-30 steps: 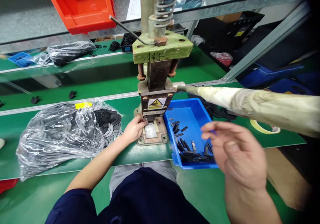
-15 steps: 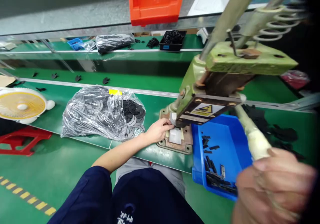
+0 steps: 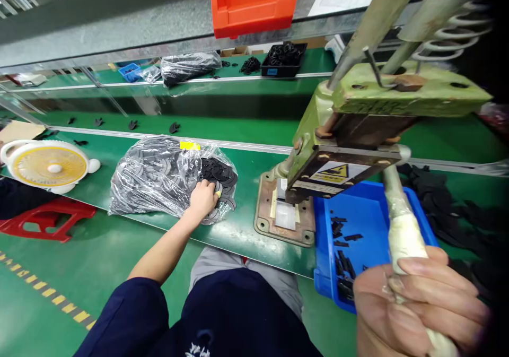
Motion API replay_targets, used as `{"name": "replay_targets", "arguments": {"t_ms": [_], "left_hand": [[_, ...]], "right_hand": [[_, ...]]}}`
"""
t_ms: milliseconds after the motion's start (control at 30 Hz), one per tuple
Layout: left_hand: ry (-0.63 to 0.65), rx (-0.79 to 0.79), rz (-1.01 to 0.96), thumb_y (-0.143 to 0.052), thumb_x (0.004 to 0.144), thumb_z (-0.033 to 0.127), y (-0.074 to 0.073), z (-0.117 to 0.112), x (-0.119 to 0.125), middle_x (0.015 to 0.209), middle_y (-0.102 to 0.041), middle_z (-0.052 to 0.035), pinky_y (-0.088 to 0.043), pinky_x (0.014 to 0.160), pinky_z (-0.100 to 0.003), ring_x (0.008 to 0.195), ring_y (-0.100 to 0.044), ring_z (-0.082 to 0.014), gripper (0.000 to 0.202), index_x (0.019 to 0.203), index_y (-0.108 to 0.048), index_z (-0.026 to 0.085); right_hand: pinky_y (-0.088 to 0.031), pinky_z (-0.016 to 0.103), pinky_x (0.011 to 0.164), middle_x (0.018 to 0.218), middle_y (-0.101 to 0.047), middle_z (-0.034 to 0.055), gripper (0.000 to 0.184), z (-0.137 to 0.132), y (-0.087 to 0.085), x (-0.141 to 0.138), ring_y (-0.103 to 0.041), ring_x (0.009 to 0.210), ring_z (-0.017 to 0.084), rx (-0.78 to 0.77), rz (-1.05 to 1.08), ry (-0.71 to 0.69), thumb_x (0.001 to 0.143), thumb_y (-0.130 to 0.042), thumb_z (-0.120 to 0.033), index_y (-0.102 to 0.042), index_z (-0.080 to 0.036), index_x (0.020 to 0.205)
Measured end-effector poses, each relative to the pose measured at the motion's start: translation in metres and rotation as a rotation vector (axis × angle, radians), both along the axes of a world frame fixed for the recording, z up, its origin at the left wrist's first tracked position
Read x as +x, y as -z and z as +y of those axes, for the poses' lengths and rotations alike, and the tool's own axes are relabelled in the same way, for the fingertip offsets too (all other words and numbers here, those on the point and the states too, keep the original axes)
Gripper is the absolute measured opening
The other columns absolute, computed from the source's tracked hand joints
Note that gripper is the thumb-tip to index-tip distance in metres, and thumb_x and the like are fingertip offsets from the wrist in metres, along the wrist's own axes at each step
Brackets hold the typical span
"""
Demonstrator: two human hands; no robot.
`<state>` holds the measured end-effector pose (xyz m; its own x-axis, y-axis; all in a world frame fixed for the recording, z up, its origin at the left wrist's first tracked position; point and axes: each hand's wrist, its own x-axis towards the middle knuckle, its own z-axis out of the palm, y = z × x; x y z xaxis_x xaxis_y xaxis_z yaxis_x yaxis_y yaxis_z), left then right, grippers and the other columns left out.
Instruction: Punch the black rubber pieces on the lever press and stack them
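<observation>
Currently: left hand point(image 3: 203, 200) among dark curved parts point(image 3: 217, 171) at clear bag point(image 3: 145, 174), left, cannot tell whether gripping | right hand point(image 3: 433, 296) wrapped round lever point(image 3: 405, 232), near right | both partly hide blue bin point(image 3: 368, 216) | green press point(image 3: 409, 97) cut off above

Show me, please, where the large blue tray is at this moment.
In the head view, the large blue tray is on the right side, directly right of the press base, with the wrapped lever crossing in front of it.

Black pieces point(image 3: 221, 172), green press point(image 3: 369, 101), seemingly cream handle point(image 3: 406, 234)
</observation>
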<state>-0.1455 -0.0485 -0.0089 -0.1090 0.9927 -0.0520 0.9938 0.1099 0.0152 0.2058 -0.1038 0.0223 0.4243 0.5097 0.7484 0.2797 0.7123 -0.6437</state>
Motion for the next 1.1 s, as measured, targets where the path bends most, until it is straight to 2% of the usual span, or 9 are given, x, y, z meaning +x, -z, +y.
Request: {"name": "replay_targets", "arguments": {"t_ms": [67,133,233,300,467,600,700,833,1100], "left_hand": [[-0.011,-0.04,0.017,-0.056,0.092,0.028,-0.002,0.002,0.0,0.103,-0.064,-0.0127,-0.049,0.085,-0.034,0.098,-0.062,-0.0254,0.022,0.105,-0.068,0.015],[-0.016,-0.038,-0.031,-0.059,0.09,0.024,-0.005,0.003,0.004,0.101,-0.064,-0.0105,-0.049,0.082,-0.032,0.094,-0.062,-0.0232,0.023,0.11,-0.067,0.016],[0.014,0.024,-0.113,-0.059,0.09,0.022,-0.011,0.0,0.014,0.1,-0.064,-0.0078,-0.048,0.08,-0.03,0.091,-0.062,-0.0205,0.024,0.112,-0.067,0.018],[0.09,0.075,-0.142,-0.057,0.092,0.022,-0.012,-0.006,0.027,0.1,-0.063,-0.0078,-0.048,0.08,-0.029,0.093,-0.061,-0.0204,0.021,0.109,-0.069,0.018],[0.328,0.066,-0.131,-0.048,0.096,0.02,0.004,-0.026,0.072,0.099,-0.061,-0.0101,-0.049,0.082,-0.033,0.093,-0.058,-0.0224,0.024,0.105,-0.07,0.018],[0.403,0.012,-0.117,-0.053,0.094,0.024,0.011,-0.041,0.088,0.103,-0.06,-0.0119,-0.049,0.084,-0.037,0.095,-0.056,-0.0253,0.022,0.105,-0.071,0.016],[0.409,-0.006,-0.221,-0.061,0.091,0.033,0.006,-0.046,0.081,0.107,-0.061,-0.0114,-0.05,0.088,-0.037,0.098,-0.057,-0.0256,0.031,0.116,-0.068,0.015],[0.349,-0.034,-0.364,-0.055,0.095,0.033,0.0,-0.04,0.066,0.11,-0.062,-0.01,-0.049,0.095,-0.035,0.104,-0.059,-0.0232,0.035,0.125,-0.065,0.017],[0.245,-0.202,-0.251,-0.065,0.083,0.018,0.002,-0.023,0.069,0.108,-0.06,-0.0111,-0.047,0.091,-0.034,0.104,-0.058,-0.0248,0.021,0.103,-0.068,0.015]], "right_hand": [[-0.041,0.045,0.06,0.048,-0.028,-0.0051,0.058,0.006,-0.009,-0.002,-0.035,0.046,0.016,0.343,-0.037,0.102,0.075,-0.07,-0.047,-0.02,-0.025,0.056],[-0.038,0.041,0.057,0.047,-0.029,-0.0052,0.055,0.009,-0.02,-0.006,-0.039,0.045,0.015,0.493,-0.083,0.114,0.076,-0.069,-0.037,-0.02,-0.024,0.054],[-0.041,0.042,0.064,0.052,-0.036,-0.0042,0.049,0.006,-0.032,-0.014,-0.047,0.054,0.015,0.377,-0.072,0.083,0.078,-0.066,-0.03,-0.024,-0.024,0.055],[-0.043,0.043,0.07,0.055,-0.04,-0.0035,0.045,0.002,-0.035,-0.017,-0.049,0.058,0.015,0.335,-0.062,0.078,0.08,-0.064,-0.028,-0.026,-0.024,0.056],[-0.048,0.046,0.077,0.061,-0.045,-0.0037,0.034,-0.005,-0.028,-0.013,-0.053,0.064,0.017,0.323,-0.095,0.06,0.083,-0.062,-0.03,-0.037,-0.026,0.061],[-0.049,0.051,0.087,0.068,-0.053,-0.0028,0.03,-0.013,-0.024,-0.002,-0.058,0.074,0.019,0.224,-0.17,-0.016,0.08,-0.064,-0.026,-0.04,-0.025,0.062],[-0.048,0.054,0.092,0.072,-0.056,-0.0023,0.024,-0.019,-0.023,0.003,-0.059,0.079,0.02,0.16,-0.202,-0.065,0.079,-0.065,-0.024,-0.045,-0.026,0.066],[-0.051,0.054,0.086,0.064,-0.053,-0.0042,0.026,-0.017,-0.023,0.003,-0.059,0.071,0.02,0.196,-0.149,-0.009,0.079,-0.068,-0.024,-0.045,-0.025,0.065],[-0.052,0.052,0.084,0.066,-0.057,-0.0045,0.029,-0.014,-0.025,0.001,-0.059,0.071,0.018,0.247,-0.162,-0.013,0.08,-0.067,-0.024,-0.044,-0.023,0.063]]}}
